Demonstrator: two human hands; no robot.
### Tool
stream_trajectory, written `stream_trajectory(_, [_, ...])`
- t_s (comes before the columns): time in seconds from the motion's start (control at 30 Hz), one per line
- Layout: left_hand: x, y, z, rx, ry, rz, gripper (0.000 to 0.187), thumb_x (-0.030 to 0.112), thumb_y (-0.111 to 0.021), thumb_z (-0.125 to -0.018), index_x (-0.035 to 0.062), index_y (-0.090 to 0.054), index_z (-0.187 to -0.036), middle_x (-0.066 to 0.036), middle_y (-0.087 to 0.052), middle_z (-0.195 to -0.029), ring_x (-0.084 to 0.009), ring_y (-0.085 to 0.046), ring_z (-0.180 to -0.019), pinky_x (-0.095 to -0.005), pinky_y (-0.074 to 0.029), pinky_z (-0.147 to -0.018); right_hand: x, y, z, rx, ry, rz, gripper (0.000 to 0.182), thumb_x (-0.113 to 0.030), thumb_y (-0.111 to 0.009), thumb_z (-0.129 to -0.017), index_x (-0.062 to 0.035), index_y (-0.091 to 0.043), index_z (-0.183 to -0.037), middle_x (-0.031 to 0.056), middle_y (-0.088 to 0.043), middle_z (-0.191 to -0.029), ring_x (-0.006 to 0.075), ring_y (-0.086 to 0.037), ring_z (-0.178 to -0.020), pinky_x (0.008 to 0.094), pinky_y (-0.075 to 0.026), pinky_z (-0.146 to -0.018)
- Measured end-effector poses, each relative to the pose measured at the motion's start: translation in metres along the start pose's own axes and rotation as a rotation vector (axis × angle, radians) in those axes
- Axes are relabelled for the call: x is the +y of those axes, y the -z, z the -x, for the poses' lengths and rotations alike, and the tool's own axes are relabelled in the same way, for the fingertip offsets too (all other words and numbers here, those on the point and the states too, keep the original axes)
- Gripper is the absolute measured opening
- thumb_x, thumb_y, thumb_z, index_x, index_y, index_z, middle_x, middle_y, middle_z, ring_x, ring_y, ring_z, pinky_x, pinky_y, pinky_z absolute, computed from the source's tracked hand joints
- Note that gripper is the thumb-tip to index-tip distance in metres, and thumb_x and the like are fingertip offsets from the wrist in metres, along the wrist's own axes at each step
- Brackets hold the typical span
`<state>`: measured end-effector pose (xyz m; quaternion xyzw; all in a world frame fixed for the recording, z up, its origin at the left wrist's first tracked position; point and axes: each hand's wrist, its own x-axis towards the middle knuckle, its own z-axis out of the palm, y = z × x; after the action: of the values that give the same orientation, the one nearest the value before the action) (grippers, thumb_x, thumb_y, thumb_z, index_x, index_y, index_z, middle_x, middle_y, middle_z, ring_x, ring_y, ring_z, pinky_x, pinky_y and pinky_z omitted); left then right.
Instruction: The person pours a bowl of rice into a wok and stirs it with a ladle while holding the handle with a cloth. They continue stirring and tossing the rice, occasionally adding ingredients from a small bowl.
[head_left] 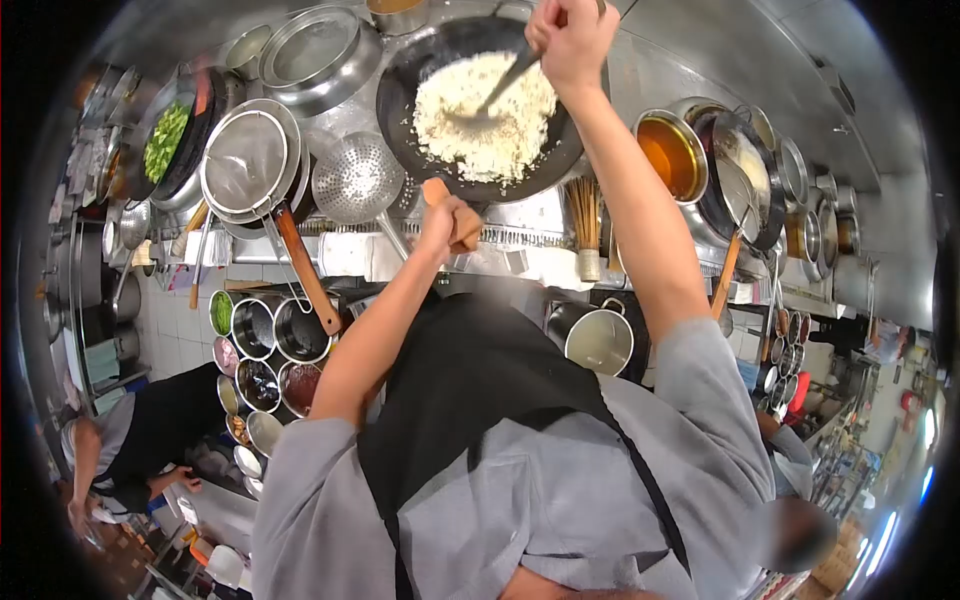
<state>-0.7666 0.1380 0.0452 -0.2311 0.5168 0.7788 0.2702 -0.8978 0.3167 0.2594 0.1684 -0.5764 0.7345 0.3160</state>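
Note:
White fried rice [480, 115] lies in a large black wok [400, 95] at the top centre. My left hand [445, 222] is wrapped round a tan cloth [467, 228] at the wok's near edge; the wok's handle there is hidden. Above the wok's right side, my right hand [573, 38] grips the upper end of a dark ladle [515, 78]. The ladle's head rests in the rice and looks slightly blurred.
Beside the wok lie a perforated skimmer [358, 177], round strainers [250, 160] and a bamboo brush [585, 225]. At right stands a pot of orange liquid [672, 155]. Several sauce containers [302, 330] sit lower left. A person [150, 430] is far left, another far right.

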Motion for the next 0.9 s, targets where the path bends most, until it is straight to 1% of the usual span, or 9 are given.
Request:
stream_trajectory(0.13, [-0.058,0.025,-0.038,0.042,0.297,0.164,0.004,0.01,-0.052,-0.083,0.0088,-0.055,-0.08,-0.006,-0.057,-0.072,-0.0225,-0.059,-0.058,-0.0414,-0.049,-0.049,-0.072,-0.005,-0.046,-0.174,-0.043,-0.211,0.029,-0.017,-0.042,-0.093,-0.0079,-0.044,-0.066,0.0013,-0.037,-0.049,0.0113,-0.035,-0.04,0.0261,-0.028,-0.038])
stream_trajectory(0.4, [-0.029,-0.002,-0.075,-0.196,0.059,0.265,0.008,0.016,-0.055,-0.088,0.0079,-0.055,-0.091,-0.01,-0.061,-0.082,-0.0253,-0.064,-0.073,-0.045,-0.054,-0.061,-0.184,0.0,-0.02,0.068,-0.087,0.013,0.031,-0.03,-0.048,-0.078,-0.0082,-0.042,-0.056,-0.0014,-0.024,-0.046,0.0122,-0.019,-0.042,0.0303,-0.017,-0.043])
stream_trajectory(0.43, [-0.012,-0.012,-0.069,-0.164,0.123,0.246,0.011,0.017,-0.056,-0.089,0.0078,-0.055,-0.095,-0.01,-0.062,-0.084,-0.0251,-0.065,-0.074,-0.0444,-0.055,-0.063,-0.21,0.031,-0.034,-0.324,-0.101,-0.273,0.024,-0.016,-0.045,-0.089,-0.0018,-0.045,-0.069,0.0057,-0.04,-0.056,0.0146,-0.036,-0.047,0.0329,-0.028,-0.044])
stream_trajectory(0.47, [-0.012,-0.013,-0.074,-0.151,0.133,0.247,0.011,0.017,-0.056,-0.089,0.0078,-0.055,-0.095,-0.01,-0.062,-0.084,-0.0251,-0.065,-0.074,-0.0444,-0.055,-0.063,-0.233,0.052,-0.042,-0.131,-0.007,-0.242,0.026,-0.019,-0.046,-0.089,-0.0044,-0.044,-0.068,0.0057,-0.041,-0.058,0.0147,-0.037,-0.048,0.0334,-0.026,-0.045])
stream_trajectory(0.57, [-0.006,-0.018,-0.08,-0.13,0.137,0.143,0.016,0.019,-0.056,-0.09,0.0075,-0.053,-0.101,-0.011,-0.063,-0.089,-0.0256,-0.066,-0.078,-0.045,-0.056,-0.067,-0.286,0.039,-0.063,-0.528,0.278,-0.065,0.061,-0.06,-0.03,-0.097,-0.0181,-0.04,-0.054,-0.0044,-0.034,-0.041,0.006,-0.031,-0.031,0.0248,-0.027,-0.022])
stream_trajectory(0.67, [0.011,-0.024,-0.07,-0.061,0.25,0.302,0.024,0.025,-0.057,-0.09,0.007,-0.052,-0.105,-0.01,-0.064,-0.089,-0.0286,-0.067,-0.078,-0.056,-0.053,-0.059,-0.202,0.06,0.004,-0.355,0.177,-0.376,0.032,-0.031,-0.049,-0.082,-0.0161,-0.039,-0.055,-0.0034,-0.035,-0.05,0.0103,-0.036,-0.046,0.0287,-0.029,-0.047])
stream_trajectory(0.73, [0.006,-0.027,-0.087,-0.006,0.215,0.203,0.025,0.025,-0.057,-0.09,0.0067,-0.052,-0.106,-0.01,-0.064,-0.089,-0.0286,-0.067,-0.077,-0.0555,-0.053,-0.059,-0.059,0.039,0.065,0.416,0.128,0.458,0.036,-0.027,-0.039,-0.091,-0.0118,-0.04,-0.059,0.0,-0.034,-0.047,0.0132,-0.031,-0.039,0.0305,-0.03,-0.042])
stream_trajectory(0.83, [0.006,-0.023,-0.086,0.029,0.169,0.148,0.03,0.018,-0.061,-0.087,-0.0041,-0.051,-0.104,-0.016,-0.063,-0.09,-0.0273,-0.067,-0.07,-0.0436,-0.057,-0.059,-0.018,0.043,0.027,-0.021,-0.03,-0.084,0.034,-0.026,-0.038,-0.09,-0.0108,-0.041,-0.06,0.0022,-0.033,-0.046,0.0162,-0.031,-0.041,0.033,-0.03,-0.043])
stream_trajectory(0.9, [0.017,-0.028,-0.057,-0.053,0.216,0.135,0.029,0.013,-0.06,-0.084,-0.0064,-0.051,-0.103,-0.016,-0.063,-0.088,-0.0278,-0.067,-0.069,-0.0424,-0.056,-0.058,-0.079,0.023,-0.015,0.045,-0.019,-0.037,0.034,-0.025,-0.035,-0.09,-0.0091,-0.042,-0.061,0.0026,-0.032,-0.045,0.0164,-0.028,-0.04,0.0347,-0.029,-0.043])
